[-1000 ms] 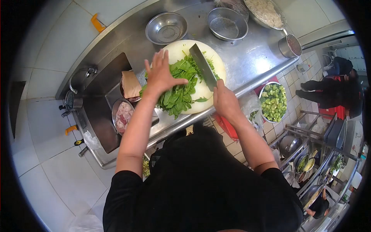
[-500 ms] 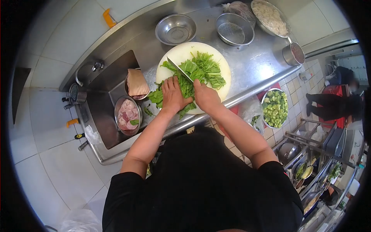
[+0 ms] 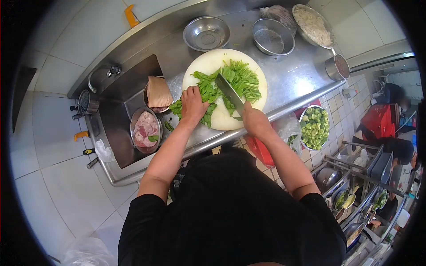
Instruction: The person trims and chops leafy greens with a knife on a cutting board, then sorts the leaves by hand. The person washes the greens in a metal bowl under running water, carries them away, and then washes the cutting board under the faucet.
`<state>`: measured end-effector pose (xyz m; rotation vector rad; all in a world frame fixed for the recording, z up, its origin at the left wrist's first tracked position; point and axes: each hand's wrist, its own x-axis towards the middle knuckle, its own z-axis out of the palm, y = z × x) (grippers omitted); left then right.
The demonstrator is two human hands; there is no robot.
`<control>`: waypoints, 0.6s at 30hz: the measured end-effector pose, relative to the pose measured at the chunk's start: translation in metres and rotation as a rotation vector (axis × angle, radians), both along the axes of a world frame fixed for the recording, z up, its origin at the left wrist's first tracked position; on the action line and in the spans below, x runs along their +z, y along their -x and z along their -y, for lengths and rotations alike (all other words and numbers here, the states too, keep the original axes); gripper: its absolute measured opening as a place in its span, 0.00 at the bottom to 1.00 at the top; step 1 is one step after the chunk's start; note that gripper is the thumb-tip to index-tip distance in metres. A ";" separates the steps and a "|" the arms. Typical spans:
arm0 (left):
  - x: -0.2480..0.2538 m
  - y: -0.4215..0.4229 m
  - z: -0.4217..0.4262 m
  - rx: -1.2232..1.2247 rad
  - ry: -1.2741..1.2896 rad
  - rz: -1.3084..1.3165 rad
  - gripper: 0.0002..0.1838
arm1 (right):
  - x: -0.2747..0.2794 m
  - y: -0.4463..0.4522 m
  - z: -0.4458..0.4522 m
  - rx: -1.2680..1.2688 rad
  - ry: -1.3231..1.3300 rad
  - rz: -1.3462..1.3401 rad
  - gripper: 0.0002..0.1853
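And here we are at the round cutting board (image 3: 224, 122) on the steel worktop (image 3: 304, 66), with leafy greens (image 3: 206, 86) spread across its middle and left side, a few leaves hanging over the left edge. The right hand (image 3: 255, 120) is wrapped firmly around the handle of a cleaver (image 3: 230, 93), the blade slanting up and left among the greens; whether its edge meets the board, I can't tell. Over on the other side, the left hand (image 3: 193, 105) rests on the leaves, fingers bent over, thumb out towards the blade. Is it gripping or just pressing? From above, can't tell.

To the right of the cleaver, a heap of cut stems (image 3: 246, 80), so I'd call this mid-chop, with whole-looking leaves waiting on the left. The next cut, in my judgement, calls for a steady bundle and that thumb tucked well clear of the steel. Beyond the board sit a steel bowl (image 3: 207, 34) and a round steel pan (image 3: 274, 37); by the sink (image 3: 115, 119), a bowl of raw meat (image 3: 145, 128).
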<state>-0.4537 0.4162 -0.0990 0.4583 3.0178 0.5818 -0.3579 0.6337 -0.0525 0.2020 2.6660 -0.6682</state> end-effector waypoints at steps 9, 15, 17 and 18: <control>0.020 0.012 -0.010 -0.148 0.033 -0.122 0.41 | 0.019 -0.001 0.010 -0.109 0.070 -0.129 0.08; 0.017 0.054 -0.006 -0.255 0.081 0.411 0.62 | 0.030 0.000 0.023 -0.123 0.128 -0.300 0.08; 0.043 0.031 -0.006 -0.174 0.079 0.304 0.66 | 0.045 -0.001 0.030 -0.122 0.134 -0.293 0.08; 0.052 0.018 -0.002 -0.099 0.078 0.204 0.71 | 0.049 -0.002 0.034 -0.125 0.138 -0.278 0.08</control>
